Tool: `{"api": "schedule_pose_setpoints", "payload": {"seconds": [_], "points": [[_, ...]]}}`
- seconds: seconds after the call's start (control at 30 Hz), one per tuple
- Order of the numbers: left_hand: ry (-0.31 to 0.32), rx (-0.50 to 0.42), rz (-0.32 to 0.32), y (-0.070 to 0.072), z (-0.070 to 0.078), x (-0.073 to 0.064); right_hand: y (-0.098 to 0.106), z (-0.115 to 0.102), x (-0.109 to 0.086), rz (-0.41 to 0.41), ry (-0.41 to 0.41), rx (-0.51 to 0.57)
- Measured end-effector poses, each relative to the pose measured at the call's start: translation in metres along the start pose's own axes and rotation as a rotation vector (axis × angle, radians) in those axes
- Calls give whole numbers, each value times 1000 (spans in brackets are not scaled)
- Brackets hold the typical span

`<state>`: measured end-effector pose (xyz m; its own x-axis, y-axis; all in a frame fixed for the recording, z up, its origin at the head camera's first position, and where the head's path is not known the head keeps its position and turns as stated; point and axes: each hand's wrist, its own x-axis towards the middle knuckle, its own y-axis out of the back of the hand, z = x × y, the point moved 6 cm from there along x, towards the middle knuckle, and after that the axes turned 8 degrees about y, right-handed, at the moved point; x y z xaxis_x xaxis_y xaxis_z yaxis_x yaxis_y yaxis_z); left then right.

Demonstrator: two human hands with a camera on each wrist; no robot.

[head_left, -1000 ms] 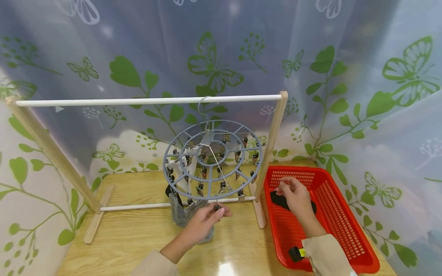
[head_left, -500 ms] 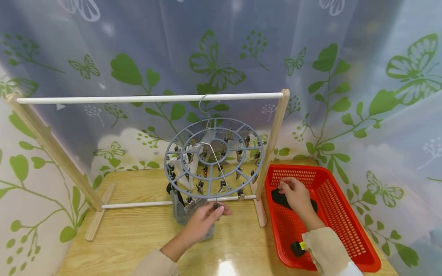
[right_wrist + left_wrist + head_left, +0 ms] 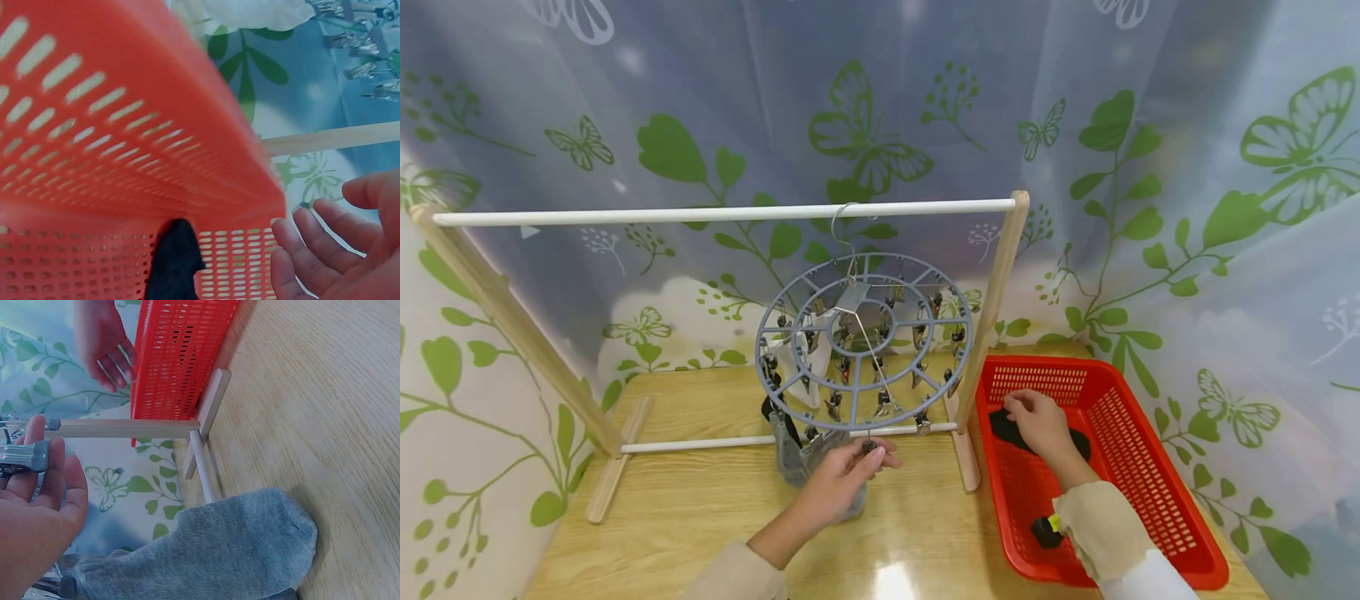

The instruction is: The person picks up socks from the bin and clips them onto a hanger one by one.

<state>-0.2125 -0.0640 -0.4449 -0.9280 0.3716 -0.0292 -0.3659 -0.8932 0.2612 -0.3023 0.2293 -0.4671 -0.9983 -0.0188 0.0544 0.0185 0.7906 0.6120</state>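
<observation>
A round grey clip hanger [image 3: 852, 297] hangs from the rack, with metal clips all over its rings. At its near edge my left hand [image 3: 835, 482] holds one clip [image 3: 24, 456] between thumb and fingers; nothing hangs from that clip. Grey socks [image 3: 244, 547] are clipped just left of this hand, their lower ends close to the tabletop. My right hand [image 3: 1041, 427] hovers over the red basket [image 3: 1037, 362], its fingers loosely bent and holding nothing in the right wrist view. Below it in the basket lies a black sock [image 3: 175, 262].
The rack has a white top bar [image 3: 700, 216] and wooden legs [image 3: 992, 308]; the right leg stands between hanger and basket. A black bundle [image 3: 1047, 532] with a yellow tag lies at the basket's near end. White cloth [image 3: 801, 383] hangs at the hanger's left. A patterned curtain stands behind.
The head view has shifted slightly. My left hand stays at the same clip, and my right hand remains over the basket with only a small shift of the wrist.
</observation>
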Motion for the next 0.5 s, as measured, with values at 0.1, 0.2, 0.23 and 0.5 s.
{"api": "schedule_pose_setpoints", "payload": {"seconds": [0.1,0.2,0.23,0.5], "points": [[-1,-2,-6,-1,0,-1,-4,8,1,-30,-25,-15],[-17,5,-9,-1,0,-3,-9,17,4,-72,-38,-50],[-20,7,-8,-1,0,-3,-11,20,6,-85,-37,-70],[17,18,0,1,-1,-2,-26,35,11,-316,-29,-173]]}}
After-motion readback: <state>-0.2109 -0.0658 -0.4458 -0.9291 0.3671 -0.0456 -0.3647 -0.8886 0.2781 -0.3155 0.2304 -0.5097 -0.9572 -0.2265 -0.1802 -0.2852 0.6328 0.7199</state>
